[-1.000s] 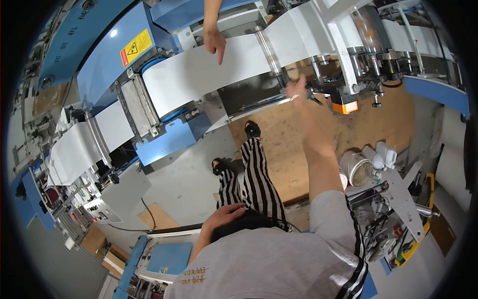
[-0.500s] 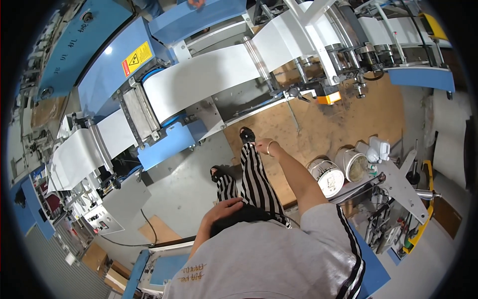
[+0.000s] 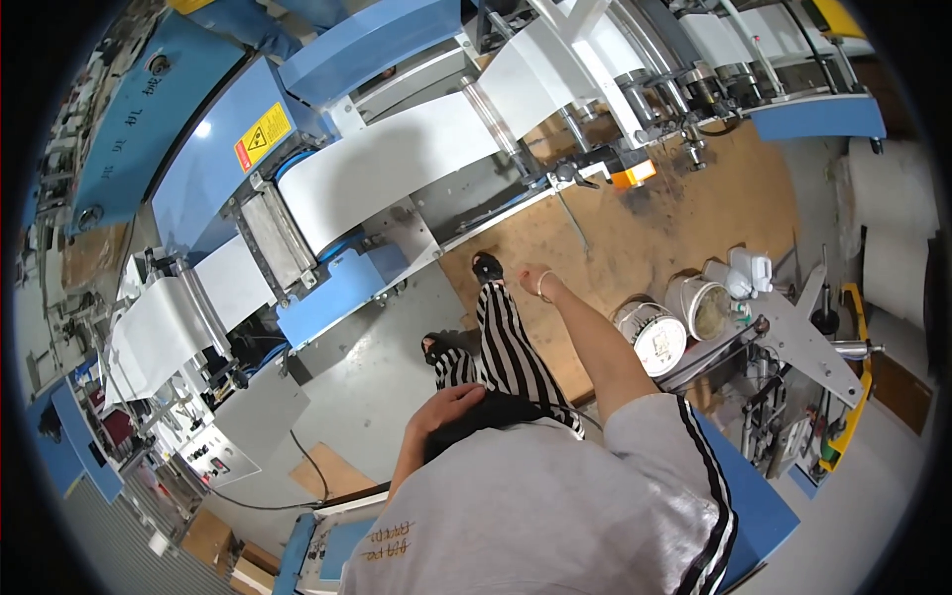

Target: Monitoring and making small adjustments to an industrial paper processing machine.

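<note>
My left hand point(image 3: 448, 408) lies at the front of my waist, against something black point(image 3: 496, 409) above the striped trousers point(image 3: 516, 347). Its fingers rest together over that dark patch, and I see no object in them. Lower down, my right hand point(image 3: 533, 279) hangs beside the right trouser leg, near my sandalled foot point(image 3: 487, 266). A pale bracelet point(image 3: 542, 286) circles that wrist. The right fingers are curled in, with nothing visible in them. Across from me runs a blue machine point(image 3: 327, 297) with a wide white web point(image 3: 387, 164) stretched over its rollers; neither hand touches it.
White buckets point(image 3: 658, 342) and plastic jugs point(image 3: 751, 268) stand to the right, next to a grey metal bracket point(image 3: 808, 357). Brown board point(image 3: 645, 233) covers part of the floor. A dark cable point(image 3: 260, 505) lies at lower left. Blue-clothed legs point(image 3: 243, 25) show behind the machine.
The view has turned slightly. My right hand has swung a little away from the trouser leg, while the left stays at the waist. More of the blue-clothed person shows behind the machine.
</note>
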Demonstrator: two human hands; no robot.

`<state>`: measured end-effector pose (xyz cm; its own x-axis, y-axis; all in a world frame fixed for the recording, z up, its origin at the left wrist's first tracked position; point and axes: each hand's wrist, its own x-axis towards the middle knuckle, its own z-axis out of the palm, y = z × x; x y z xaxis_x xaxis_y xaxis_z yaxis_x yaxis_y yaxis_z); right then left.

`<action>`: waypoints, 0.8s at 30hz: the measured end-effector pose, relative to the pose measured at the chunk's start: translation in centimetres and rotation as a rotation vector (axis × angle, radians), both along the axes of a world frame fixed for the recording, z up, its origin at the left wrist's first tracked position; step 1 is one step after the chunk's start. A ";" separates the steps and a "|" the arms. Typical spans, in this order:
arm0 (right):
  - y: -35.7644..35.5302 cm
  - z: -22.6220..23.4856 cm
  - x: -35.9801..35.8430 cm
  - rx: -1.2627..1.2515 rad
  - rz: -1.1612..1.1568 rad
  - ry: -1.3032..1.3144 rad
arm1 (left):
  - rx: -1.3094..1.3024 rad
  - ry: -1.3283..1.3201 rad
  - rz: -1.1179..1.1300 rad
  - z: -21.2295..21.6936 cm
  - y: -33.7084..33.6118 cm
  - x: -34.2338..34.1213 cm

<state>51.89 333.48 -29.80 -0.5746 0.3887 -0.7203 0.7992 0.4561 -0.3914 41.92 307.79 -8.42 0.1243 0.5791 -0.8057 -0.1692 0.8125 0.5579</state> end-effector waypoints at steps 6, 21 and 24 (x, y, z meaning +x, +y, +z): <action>0.0 1.2 -0.2 -0.053 -0.232 0.015 | 0.028 0.048 0.020 0.3 0.1 0.0; -2.6 -1.3 0.9 -0.402 -0.262 0.091 | 0.027 0.059 -0.006 -0.5 0.4 -0.6; 3.0 -7.8 0.9 -0.183 -0.149 0.049 | 0.023 0.039 -0.059 -0.1 2.1 -0.7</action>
